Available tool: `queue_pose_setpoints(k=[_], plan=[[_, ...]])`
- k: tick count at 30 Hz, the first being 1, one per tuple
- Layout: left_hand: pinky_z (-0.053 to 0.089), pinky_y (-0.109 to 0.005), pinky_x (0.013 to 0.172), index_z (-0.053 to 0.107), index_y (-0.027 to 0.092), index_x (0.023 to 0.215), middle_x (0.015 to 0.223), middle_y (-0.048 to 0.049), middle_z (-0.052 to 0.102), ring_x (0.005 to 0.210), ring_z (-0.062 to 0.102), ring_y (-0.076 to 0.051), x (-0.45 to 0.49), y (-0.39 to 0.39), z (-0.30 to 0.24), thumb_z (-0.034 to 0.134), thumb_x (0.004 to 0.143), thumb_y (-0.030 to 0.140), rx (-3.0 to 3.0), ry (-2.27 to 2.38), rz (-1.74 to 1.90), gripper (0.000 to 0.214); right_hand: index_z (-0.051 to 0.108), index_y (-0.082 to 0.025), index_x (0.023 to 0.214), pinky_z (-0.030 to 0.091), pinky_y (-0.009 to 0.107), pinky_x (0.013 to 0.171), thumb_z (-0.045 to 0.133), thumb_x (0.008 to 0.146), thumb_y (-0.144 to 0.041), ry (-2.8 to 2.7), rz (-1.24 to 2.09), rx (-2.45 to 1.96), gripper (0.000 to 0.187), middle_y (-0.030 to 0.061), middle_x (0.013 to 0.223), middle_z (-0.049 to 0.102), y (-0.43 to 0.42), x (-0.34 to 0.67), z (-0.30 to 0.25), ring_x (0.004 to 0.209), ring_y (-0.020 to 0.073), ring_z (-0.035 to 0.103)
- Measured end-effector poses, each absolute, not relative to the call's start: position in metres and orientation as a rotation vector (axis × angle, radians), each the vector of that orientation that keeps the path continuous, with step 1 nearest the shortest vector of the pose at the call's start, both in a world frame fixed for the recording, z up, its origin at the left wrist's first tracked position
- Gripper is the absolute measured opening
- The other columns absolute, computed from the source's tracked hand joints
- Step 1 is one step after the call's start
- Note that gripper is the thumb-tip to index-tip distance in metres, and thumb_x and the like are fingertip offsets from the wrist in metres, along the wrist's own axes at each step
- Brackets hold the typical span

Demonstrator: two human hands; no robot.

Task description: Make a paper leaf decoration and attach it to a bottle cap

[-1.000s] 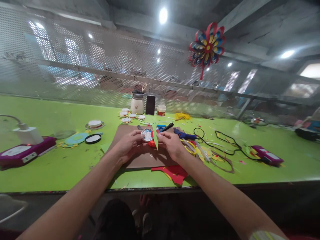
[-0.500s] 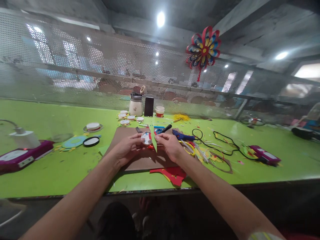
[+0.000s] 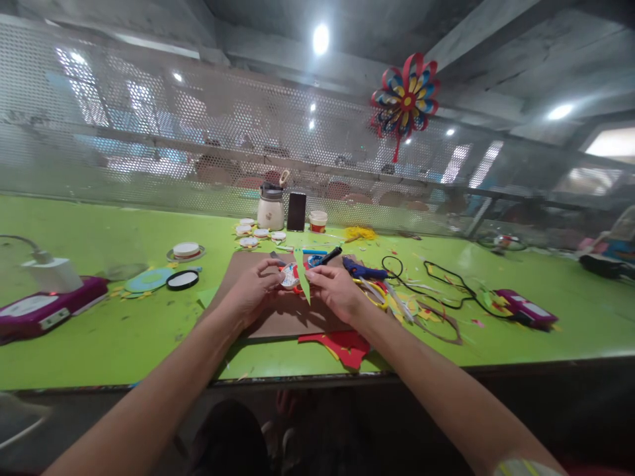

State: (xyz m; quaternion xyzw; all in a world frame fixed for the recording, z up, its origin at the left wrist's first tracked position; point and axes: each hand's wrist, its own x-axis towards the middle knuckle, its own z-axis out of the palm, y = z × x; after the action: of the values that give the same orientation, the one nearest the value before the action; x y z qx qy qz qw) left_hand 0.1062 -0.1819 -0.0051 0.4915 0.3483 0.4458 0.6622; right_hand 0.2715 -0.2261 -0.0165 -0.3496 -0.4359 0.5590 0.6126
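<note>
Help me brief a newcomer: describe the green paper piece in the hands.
On the green table, find the brown cardboard sheet. Over it, the right hand pinches the green paper strip beside the left hand's round disc. It alone is long, narrow and pointed.

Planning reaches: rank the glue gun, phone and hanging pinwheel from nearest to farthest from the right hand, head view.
1. Glue gun: just right of the right hand.
2. Phone: upright, far back.
3. Pinwheel: hanging high above.

small disc (image 3: 289,276) half hidden, print unreadable
</note>
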Motion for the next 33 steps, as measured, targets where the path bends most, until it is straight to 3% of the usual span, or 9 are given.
queue_pose_setpoints(k=[7,14,20,26,30,33], plan=[[0.047,-0.018,0.047,0.056,0.017,0.101,0.065,-0.0016,0.068,0.049,0.06,-0.011,0.107,-0.182,-0.008,0.068,0.068,0.009,1.148,0.742,0.949,0.037,0.073,-0.012,0.071,0.052,0.028,0.069,0.088,0.051,-0.034,-0.998,1.346,-0.747,0.033,0.0033,0.066,0.071,-0.228,0.271,-0.014,0.065,0.014,0.065],[0.056,-0.032,0.067,0.052,0.02,0.119,0.084,-0.0074,0.072,0.069,0.071,-0.021,0.103,-0.189,-0.004,0.067,0.066,0.009,1.178,0.625,0.782,0.056,0.07,-0.013,0.068,0.052,0.032,0.07,0.086,0.056,-0.032,-1.008,1.359,-0.727,0.027,0.0021,0.064,0.07,-0.226,0.276,-0.015,0.062,0.0152,0.064],[0.055,-0.031,0.076,0.061,0.016,0.11,0.092,-0.0101,0.071,0.08,0.07,-0.02,0.099,-0.19,-0.005,0.071,0.072,0.017,1.239,0.559,0.639,0.039,0.068,-0.014,0.07,0.05,0.03,0.063,0.086,0.057,-0.034,-1.035,1.371,-0.754,0.03,0.001,0.061,0.067,-0.225,0.277,-0.016,0.059,0.0148,0.063],[0.056,-0.031,0.077,0.062,0.014,0.105,0.09,-0.0109,0.072,0.08,0.07,-0.02,0.1,-0.184,-0.008,0.076,0.072,0.027,1.274,0.655,0.651,0.038,0.067,-0.013,0.072,0.05,0.03,0.06,0.086,0.056,-0.037,-1.03,1.388,-0.799,0.034,0.0013,0.062,0.066,-0.225,0.279,-0.015,0.058,0.0154,0.064],[0.059,-0.032,0.067,0.064,0.013,0.1,0.09,-0.0128,0.073,0.078,0.071,-0.023,0.093,-0.173,-0.004,0.071,0.076,0.031,1.052,0.745,0.862,0.031,0.067,-0.014,0.074,0.051,0.029,0.06,0.086,0.054,-0.038,-0.981,1.348,-0.845,0.036,0.0024,0.066,0.069,-0.221,0.284,-0.017,0.059,0.0151,0.064],[0.059,-0.034,0.075,0.065,0.012,0.098,0.098,-0.0134,0.072,0.089,0.07,-0.025,0.09,-0.17,0.002,0.065,0.08,0.03,0.898,0.605,0.992,0.025,0.066,-0.014,0.072,0.049,0.025,0.056,0.086,0.053,-0.038,-0.944,1.312,-0.882,0.036,0.0015,0.066,0.069,-0.217,0.286,-0.021,0.056,0.0116,0.061]])
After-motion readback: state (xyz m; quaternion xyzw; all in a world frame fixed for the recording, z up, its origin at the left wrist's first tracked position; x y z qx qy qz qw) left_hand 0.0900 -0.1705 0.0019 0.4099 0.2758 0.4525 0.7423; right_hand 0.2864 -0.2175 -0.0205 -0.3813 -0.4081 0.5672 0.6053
